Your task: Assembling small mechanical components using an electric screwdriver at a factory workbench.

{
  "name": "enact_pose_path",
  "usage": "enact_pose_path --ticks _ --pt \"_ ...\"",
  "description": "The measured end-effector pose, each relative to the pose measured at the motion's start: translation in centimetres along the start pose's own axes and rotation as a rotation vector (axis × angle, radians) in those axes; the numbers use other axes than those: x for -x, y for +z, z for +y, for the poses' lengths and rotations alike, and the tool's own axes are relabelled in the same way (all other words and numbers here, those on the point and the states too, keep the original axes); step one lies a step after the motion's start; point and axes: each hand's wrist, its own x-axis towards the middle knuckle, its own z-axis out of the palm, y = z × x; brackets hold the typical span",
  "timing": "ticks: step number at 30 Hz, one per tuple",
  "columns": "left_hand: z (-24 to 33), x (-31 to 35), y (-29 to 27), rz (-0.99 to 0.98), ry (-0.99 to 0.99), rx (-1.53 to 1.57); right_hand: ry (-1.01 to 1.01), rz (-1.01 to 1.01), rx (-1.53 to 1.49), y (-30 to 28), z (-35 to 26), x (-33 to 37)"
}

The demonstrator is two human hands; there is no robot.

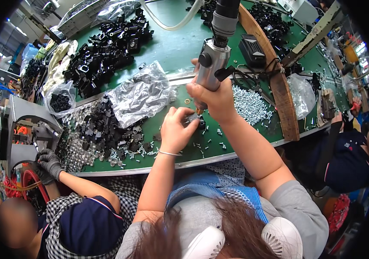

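Note:
My right hand (pixel 219 97) is wrapped around the silver barrel of a power screwdriver (pixel 213 62), which hangs down from above the bench. The tool stands nearly upright, its tip just beside the fingers of my left hand (pixel 176 129). Those fingers are pinched together at a small black part (pixel 201 124) on the green tabletop. What exactly lies between my fingertips is partly hidden. Loose silver screws (pixel 212 142) are scattered close by, and a heap of screws (pixel 250 105) sits to the right of the tool.
A clear plastic bag (pixel 143 93) lies left of my hands, beside black flat pieces (pixel 104 125). Black parts (pixel 106 52) are piled farther back. A curved wooden strip (pixel 279 82) and a black box (pixel 252 49) stand right. A co-worker's gloved hand (pixel 50 163) is at the left.

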Motion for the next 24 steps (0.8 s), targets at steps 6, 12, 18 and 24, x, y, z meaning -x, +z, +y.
enact_pose_path --ticks 6,12,18,24 --pt "-0.17 -0.19 -0.01 0.007 0.004 0.003 0.033 -0.009 0.029 -0.28 -0.05 0.21" --pt "-0.09 -0.18 -0.06 0.007 0.003 0.002 0.027 -0.013 0.032 -0.39 0.20 0.17" --pt "-0.04 -0.17 0.00 0.012 0.007 0.004 0.094 -0.024 0.019 -0.31 -0.35 0.22" --pt "-0.10 -0.19 -0.10 0.012 0.002 -0.017 0.097 -0.042 0.004 -0.24 -0.22 0.24"
